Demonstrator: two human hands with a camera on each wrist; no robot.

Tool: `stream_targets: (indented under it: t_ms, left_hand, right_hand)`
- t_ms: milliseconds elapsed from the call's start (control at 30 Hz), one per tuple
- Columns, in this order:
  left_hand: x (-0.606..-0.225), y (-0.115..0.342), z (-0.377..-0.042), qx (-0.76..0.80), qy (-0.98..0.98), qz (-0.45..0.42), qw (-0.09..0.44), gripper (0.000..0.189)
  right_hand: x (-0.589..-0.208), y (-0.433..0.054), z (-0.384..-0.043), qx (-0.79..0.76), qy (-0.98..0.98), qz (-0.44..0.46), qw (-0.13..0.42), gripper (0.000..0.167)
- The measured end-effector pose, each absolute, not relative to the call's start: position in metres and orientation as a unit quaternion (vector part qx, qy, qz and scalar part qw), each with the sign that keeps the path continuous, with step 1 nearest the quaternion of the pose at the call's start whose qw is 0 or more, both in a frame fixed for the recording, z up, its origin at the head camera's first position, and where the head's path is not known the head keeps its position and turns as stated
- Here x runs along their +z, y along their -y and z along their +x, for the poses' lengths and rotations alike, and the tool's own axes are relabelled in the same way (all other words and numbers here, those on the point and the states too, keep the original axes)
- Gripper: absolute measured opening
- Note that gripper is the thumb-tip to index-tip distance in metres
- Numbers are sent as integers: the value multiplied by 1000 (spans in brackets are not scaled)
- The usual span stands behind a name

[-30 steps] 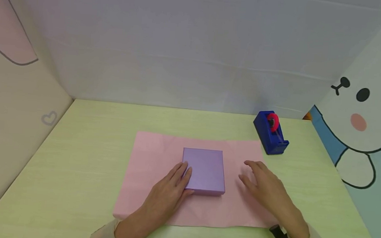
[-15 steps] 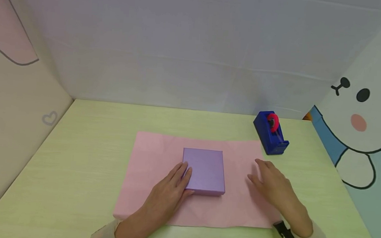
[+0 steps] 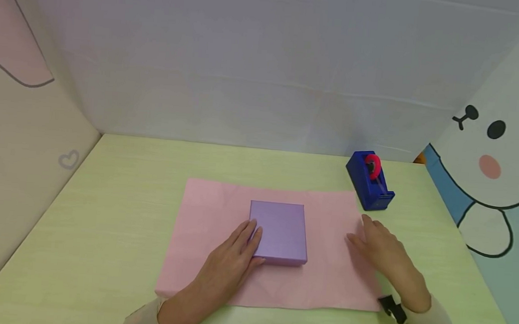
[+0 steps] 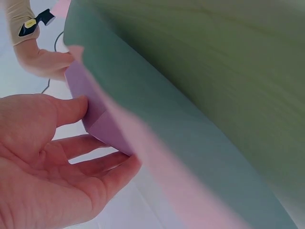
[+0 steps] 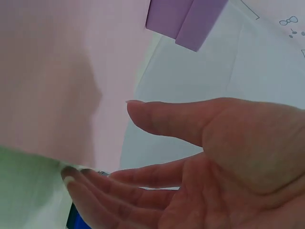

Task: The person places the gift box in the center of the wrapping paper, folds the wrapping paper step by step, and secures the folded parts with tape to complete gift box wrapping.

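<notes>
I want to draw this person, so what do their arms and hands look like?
Long, plain cream fabric sleeves lead to a bare left hand and bare right hand, without gloves. A small black gadget with a yellow patch sits by the right one.

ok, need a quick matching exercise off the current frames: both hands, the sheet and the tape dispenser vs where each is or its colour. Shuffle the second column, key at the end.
Things
1. left hand
2. sheet
3. tape dispenser
4. right hand

Places, colours
A. pink, lying under the purple box
B. by the sheet's right edge, apart from the box
C. touching the box around its near left corner
D. blue, at the sheet's far right corner

Pairs: 1-C, 2-A, 3-D, 4-B
</notes>
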State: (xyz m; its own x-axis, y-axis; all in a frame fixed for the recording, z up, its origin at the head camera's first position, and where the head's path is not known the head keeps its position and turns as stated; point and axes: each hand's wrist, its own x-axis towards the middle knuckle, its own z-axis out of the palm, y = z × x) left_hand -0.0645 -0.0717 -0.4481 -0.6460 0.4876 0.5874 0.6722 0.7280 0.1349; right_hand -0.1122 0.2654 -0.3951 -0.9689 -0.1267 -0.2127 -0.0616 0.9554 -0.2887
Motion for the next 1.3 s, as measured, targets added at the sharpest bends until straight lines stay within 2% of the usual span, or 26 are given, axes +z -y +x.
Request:
stream_targets:
  t_ms: [133,300,667,767,967,1300]
  left_hand:
    - [-448,72,-65,-174,890,-327,264,60]
    - [-447,72,-65,-172,893,-328,257,52]
    - [-446,72,-65,-173,893,-328,255,55]
    - [-446,72,-65,-173,893,-327,256,60]
    - [-446,72,-64,-168,895,-327,251,53]
    - [-445,72,-64,-170,900,-323,239,57]
  right_hand:
    - [-393,-271,-116,-163,-977,-46,133,49]
    - [-388,-275,-117,-182,-971,-45,145,55]
    - [-386,-275,-114,-205,-969,-60,127,25]
    - [-387,-275,-113,-211,-969,-73,109,28]
    - [-383,-272,-111,-220,-968,-78,90,29]
    - [-372,-272,-108,-251,-958,-95,100,30]
